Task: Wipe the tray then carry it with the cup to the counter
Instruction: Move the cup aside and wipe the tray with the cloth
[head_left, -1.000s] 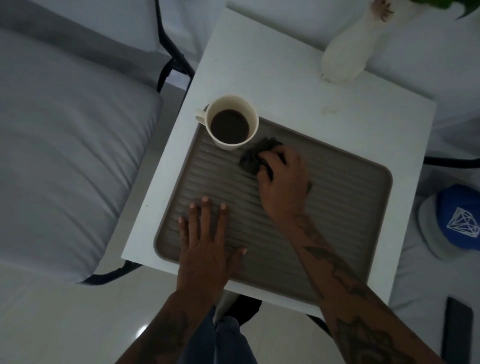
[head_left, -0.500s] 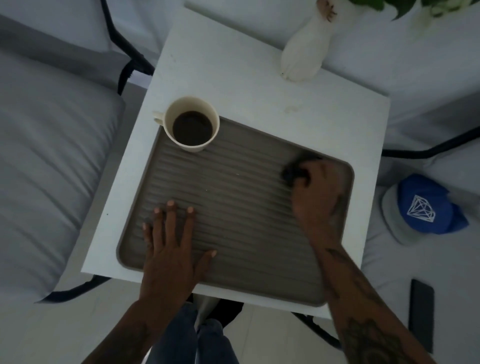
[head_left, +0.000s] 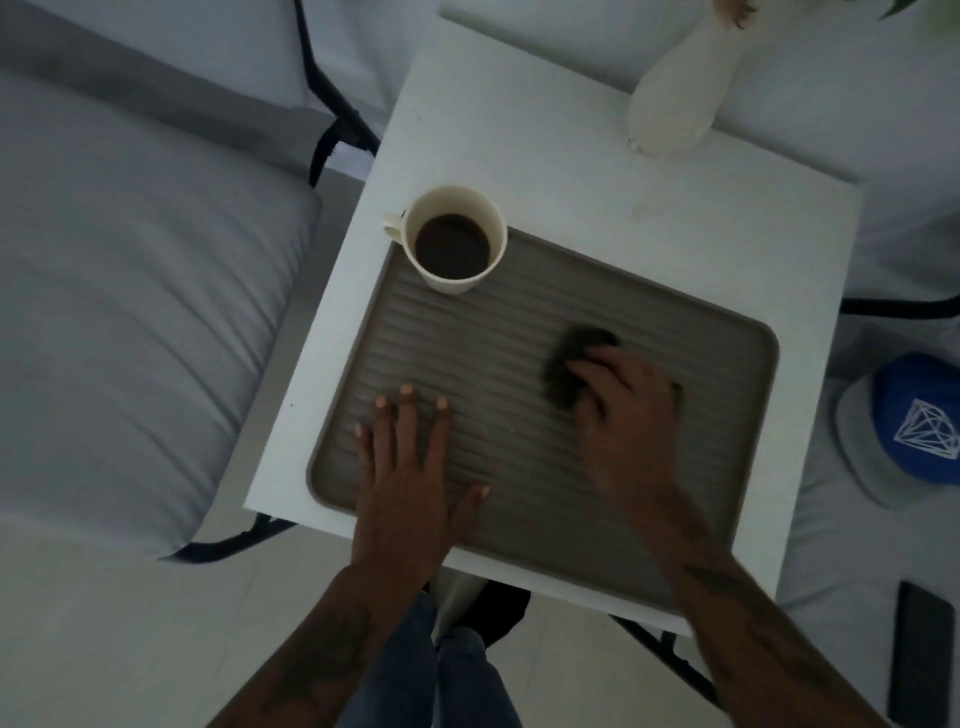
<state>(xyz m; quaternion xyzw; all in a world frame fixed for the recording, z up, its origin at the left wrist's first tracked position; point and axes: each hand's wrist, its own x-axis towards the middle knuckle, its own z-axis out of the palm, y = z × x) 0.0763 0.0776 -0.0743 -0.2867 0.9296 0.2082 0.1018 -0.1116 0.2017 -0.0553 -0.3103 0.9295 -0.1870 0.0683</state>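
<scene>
Grey-brown tray lying flat on a white square table. Shaped like a rectangle with round corners and a low raised rim. Floor of the tray covered in straight ridges, running side to side like little waves. Looks like smooth plastic or rubber.

Cup standing upright in the far left corner of the tray. Cream, round, wider at the top, with a small handle poking out to the left. Filled partway with dark drink, smooth and still on top.

Left hand pressed flat on the near left part of the tray. Wide open, fingers spread, holding nothing, palm down on the ridges.

Right hand on the right middle of the tray, well apart from the cup. Fingers curled over a dark cloth, gripping it and pushing it against the ridges. Cloth bunched up, soft and fuzzy, a bit blurry. Only part of it peeking out past the fingers.

White vase at the far edge of the table, smooth, fat at the bottom and thin at the top.

Grey cushion on the left, soft with long wrinkles. Blue cap on the right, with a white diamond drawing on it. Black phone near the right corner, flat and shiny.

Dim, grey light all over.
</scene>
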